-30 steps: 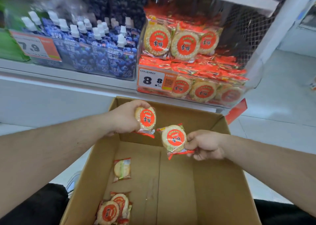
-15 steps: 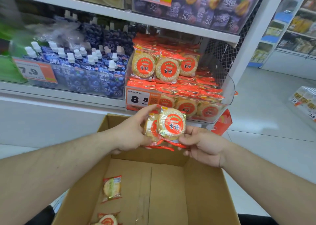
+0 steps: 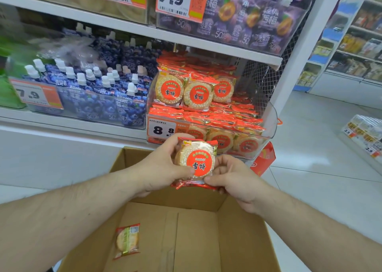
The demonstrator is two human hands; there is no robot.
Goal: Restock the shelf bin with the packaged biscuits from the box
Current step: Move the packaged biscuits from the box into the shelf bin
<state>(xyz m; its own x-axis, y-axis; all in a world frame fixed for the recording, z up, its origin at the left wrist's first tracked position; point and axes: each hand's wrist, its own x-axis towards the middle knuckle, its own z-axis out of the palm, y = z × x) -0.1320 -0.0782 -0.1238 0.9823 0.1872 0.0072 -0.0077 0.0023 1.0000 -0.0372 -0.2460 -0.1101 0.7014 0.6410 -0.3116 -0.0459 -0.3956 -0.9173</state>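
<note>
With left hand (image 3: 163, 168) and right hand (image 3: 233, 174) both gripping the biscuit packs (image 3: 195, 161), lift them straight up over the shelf bin (image 3: 268, 123) lip just above your hands.

shelf (image 3: 68, 120) | biscuit bin (image 3: 270, 125) right | blue pouch bin (image 3: 82, 106) left

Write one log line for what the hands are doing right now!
left hand: holds red-labelled round biscuit packets | right hand: pinches their lower edge | above brown cardboard box | clear shelf bin: ahead

White shop shelving (image 3: 217, 50), pale glossy tiled floor (image 3: 322, 168), further stocked shelves (image 3: 359, 44) far right, bright even light
</note>
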